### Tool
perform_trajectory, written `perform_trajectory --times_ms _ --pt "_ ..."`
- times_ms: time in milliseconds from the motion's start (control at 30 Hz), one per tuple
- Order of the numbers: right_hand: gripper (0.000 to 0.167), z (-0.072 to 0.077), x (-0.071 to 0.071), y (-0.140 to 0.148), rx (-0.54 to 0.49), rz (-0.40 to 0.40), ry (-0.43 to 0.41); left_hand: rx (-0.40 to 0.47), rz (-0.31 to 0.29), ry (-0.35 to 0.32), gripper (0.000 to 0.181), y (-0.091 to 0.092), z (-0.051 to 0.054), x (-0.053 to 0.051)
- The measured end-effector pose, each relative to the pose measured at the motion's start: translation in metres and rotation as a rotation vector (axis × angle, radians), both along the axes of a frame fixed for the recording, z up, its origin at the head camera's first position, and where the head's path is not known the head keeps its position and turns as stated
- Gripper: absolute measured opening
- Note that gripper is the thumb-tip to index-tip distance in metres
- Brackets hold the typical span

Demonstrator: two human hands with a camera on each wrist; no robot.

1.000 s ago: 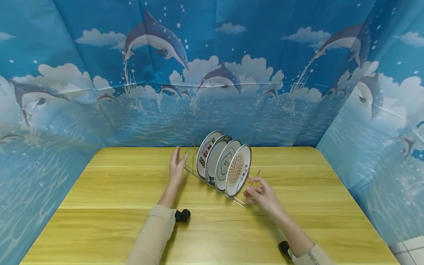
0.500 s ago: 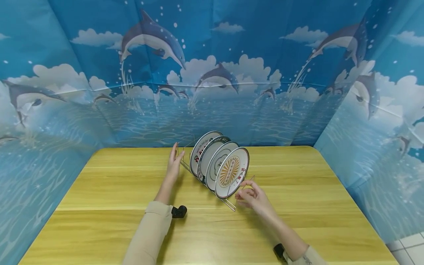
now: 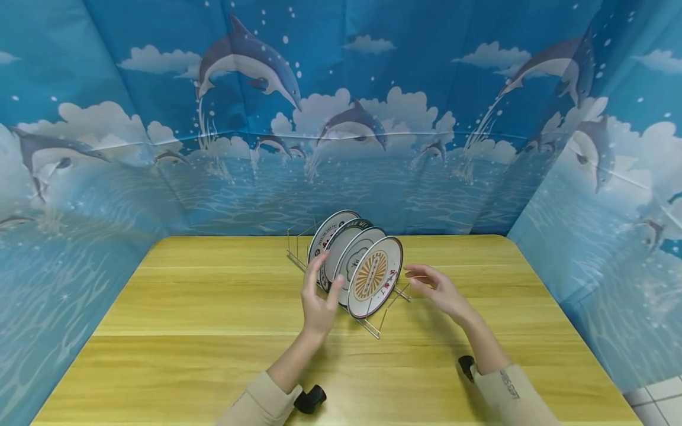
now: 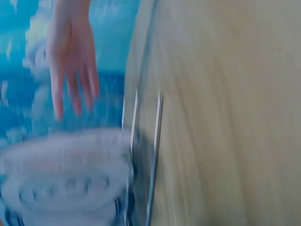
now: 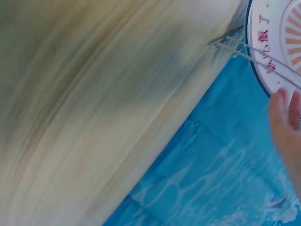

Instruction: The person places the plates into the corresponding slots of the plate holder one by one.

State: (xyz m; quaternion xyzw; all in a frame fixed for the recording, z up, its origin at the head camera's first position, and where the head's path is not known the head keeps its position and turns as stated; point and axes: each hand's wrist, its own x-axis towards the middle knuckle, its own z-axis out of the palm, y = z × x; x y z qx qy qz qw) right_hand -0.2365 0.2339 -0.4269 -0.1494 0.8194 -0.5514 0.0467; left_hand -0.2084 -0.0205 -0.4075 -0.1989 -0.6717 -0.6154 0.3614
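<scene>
Several white round plates stand upright in a metal wire dish rack, leaning in a row; the frontmost plate (image 3: 371, 277) bears an orange sunburst and red characters. The wire rack (image 3: 373, 329) lies diagonally on the table, its right end nearest to me. My left hand (image 3: 318, 305) is raised in front of the row, fingers spread, partly covering plates; whether it touches one I cannot tell. Beyond the rack's right end hovers my right hand (image 3: 439, 291), fingers loosely bent, holding nothing. The left wrist view is blurred, with a hand (image 4: 75, 56) above the plates.
A wooden table (image 3: 186, 367) carries the rack near its back edge. Behind and beside it hangs a blue curtain (image 3: 240, 189) printed with dolphins. Each wrist wears a small black camera, such as the left one (image 3: 310, 399).
The rack with its plates has shifted slightly left and turned a little. Both hands have left the rack's ends: the left came across to the right, the right drew away rightward and up.
</scene>
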Motion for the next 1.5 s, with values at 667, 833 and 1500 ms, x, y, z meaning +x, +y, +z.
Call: perform_trajectory --times_ms 667,833,1500 --pt "0.046 -0.017 -0.029 0.009 -0.082 0.309 -0.160 -0.256 -0.036 -0.405 0.053 0.066 -0.064 0.024" --pt "0.044 -0.020 -0.026 0.007 -0.080 0.297 -0.163 -0.279 -0.033 -0.370 0.049 0.062 -0.067 0.022" --pt "0.028 -0.021 0.019 -0.021 -0.023 0.247 0.031 -0.213 -0.511 -0.456 0.051 -0.007 -0.046 0.023"
